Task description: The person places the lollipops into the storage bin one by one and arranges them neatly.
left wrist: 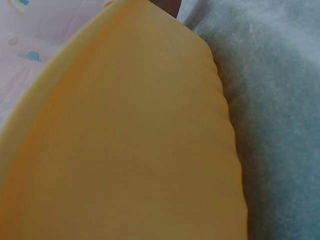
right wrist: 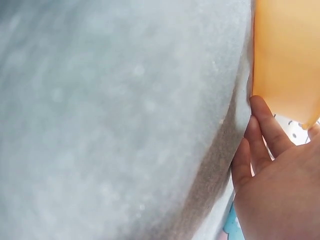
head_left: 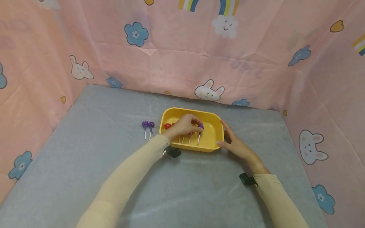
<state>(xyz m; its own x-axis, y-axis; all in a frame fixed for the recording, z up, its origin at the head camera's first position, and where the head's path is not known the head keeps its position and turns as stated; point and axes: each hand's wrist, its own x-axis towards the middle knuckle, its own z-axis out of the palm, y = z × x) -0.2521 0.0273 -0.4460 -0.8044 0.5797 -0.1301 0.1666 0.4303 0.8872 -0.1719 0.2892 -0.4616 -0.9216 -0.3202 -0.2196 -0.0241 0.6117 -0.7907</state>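
Note:
In the head view my left hand (head_left: pixel 185 125) reaches over the yellow plastic basket (head_left: pixel 214 117). Its thumb and fingertips pinch the head of a purple lollipop (head_left: pixel 199 135), whose white stick points toward the near wall. Beside it in the basket lie several lollipops, a red one (head_left: pixel 167 126) at the left end; my hand partly hides them. My right hand (head_left: pixel 238 146) rests against the basket's right end, fingers extended along the outer wall and thumb by the near corner. The right wrist view shows those fingertips touching the wall. Only the basket's outside (left wrist: pixel 140 125) fills the left wrist view.
Two purple lollipops (head_left: pixel 145 124) lie side by side on the grey tablecloth (head_left: pixel 85 152), left of the basket. A pink patterned curtain (head_left: pixel 171 63) stands behind the table and along both sides. Each wrist wears a dark camera (head_left: pixel 174 152).

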